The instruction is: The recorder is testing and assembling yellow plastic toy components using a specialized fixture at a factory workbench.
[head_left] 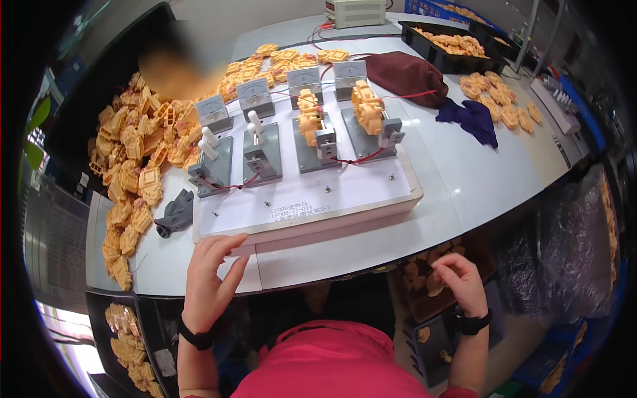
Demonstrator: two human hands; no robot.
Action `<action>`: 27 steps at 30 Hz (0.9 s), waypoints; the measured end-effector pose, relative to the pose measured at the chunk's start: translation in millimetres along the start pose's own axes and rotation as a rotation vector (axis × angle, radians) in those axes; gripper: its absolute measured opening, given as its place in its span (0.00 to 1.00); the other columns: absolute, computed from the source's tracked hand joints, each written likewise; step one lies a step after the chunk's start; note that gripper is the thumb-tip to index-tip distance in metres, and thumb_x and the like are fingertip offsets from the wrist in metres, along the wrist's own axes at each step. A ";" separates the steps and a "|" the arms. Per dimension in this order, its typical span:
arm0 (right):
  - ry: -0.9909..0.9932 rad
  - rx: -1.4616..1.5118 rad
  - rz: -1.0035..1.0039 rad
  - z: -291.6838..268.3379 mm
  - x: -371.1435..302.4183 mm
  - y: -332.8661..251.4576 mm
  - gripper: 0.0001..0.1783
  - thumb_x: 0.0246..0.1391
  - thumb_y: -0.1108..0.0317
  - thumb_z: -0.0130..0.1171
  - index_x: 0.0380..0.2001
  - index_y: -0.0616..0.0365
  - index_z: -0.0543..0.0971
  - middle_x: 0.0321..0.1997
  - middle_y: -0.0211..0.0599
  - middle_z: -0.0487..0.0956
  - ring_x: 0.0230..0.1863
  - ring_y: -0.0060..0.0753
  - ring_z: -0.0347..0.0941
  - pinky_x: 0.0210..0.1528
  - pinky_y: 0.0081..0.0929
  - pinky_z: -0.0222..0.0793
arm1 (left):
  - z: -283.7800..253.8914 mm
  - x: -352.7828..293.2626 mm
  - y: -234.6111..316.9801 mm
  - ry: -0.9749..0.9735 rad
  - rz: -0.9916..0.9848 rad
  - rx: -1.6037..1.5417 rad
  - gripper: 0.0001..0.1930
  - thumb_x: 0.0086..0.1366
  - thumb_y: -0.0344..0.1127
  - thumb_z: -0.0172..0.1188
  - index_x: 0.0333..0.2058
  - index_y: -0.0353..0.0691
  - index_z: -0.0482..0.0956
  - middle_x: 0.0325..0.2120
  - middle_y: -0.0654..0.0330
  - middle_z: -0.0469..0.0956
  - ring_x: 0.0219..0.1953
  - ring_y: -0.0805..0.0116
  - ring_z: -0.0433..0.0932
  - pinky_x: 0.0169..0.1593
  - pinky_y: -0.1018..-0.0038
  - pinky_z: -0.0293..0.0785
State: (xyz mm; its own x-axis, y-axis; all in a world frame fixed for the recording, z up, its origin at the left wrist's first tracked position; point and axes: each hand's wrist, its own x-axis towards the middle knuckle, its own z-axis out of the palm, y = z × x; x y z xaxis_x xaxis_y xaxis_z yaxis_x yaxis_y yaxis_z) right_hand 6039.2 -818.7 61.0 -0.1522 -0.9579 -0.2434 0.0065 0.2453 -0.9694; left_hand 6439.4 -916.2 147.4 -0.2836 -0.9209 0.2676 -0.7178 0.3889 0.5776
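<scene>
My left hand (215,278) is open, thumb apart from the fingers, its fingertips at the near left edge of a white test board (298,229). My right hand (462,284) hangs past the table's front edge, thumb and forefinger brought together; what they hold, if anything, I cannot make out. Beneath it is a brown bin (474,262) with orange-yellow plastic parts. Several grey fixtures stand on the board, each behind it an analogue meter (304,79). Orange-yellow parts (309,118) sit on the two right-hand fixtures; white pegs (255,123) stand bare on the two left ones.
A large heap of orange-yellow parts (133,146) covers the table's left side, beside a grey glove (176,213). Brown cloth (408,73) and purple cloth (468,119) lie right. A black tray (438,50) and a power supply (355,13) stand at the back. A blurred shape covers the upper left.
</scene>
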 end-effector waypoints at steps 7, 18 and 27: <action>-0.146 -0.484 -0.655 127.9 111.1 -96.1 0.08 0.56 0.71 0.61 0.39 0.61 0.80 0.35 0.38 0.77 0.35 0.35 0.75 0.38 0.28 0.70 | 6.9 1.3 -35.8 0.087 -0.082 -0.044 0.15 0.58 0.25 0.61 0.46 0.39 0.79 0.31 0.60 0.74 0.33 0.67 0.70 0.38 0.74 0.67; -0.134 -0.730 -0.676 147.6 138.6 -100.8 0.04 0.54 0.69 0.62 0.32 0.58 0.81 0.28 0.37 0.77 0.29 0.39 0.73 0.32 0.32 0.68 | 7.4 7.4 -41.3 0.114 -0.120 -0.088 0.14 0.54 0.25 0.62 0.42 0.39 0.80 0.25 0.61 0.70 0.32 0.64 0.68 0.38 0.71 0.65; -0.092 -0.712 -0.697 149.2 137.9 -96.4 0.04 0.52 0.71 0.64 0.32 0.57 0.82 0.27 0.34 0.76 0.25 0.33 0.73 0.28 0.28 0.68 | 7.2 9.7 -42.1 0.118 -0.146 -0.123 0.13 0.54 0.25 0.62 0.41 0.40 0.81 0.24 0.61 0.70 0.32 0.64 0.68 0.36 0.72 0.64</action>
State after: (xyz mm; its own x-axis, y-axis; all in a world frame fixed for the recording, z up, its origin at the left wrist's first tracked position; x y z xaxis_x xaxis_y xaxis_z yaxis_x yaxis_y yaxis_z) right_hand 6165.1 -996.7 116.2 0.1805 -0.9224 0.3414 -0.6533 -0.3719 -0.6594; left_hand 6462.3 -941.7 120.2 -0.1011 -0.9607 0.2583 -0.6610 0.2590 0.7043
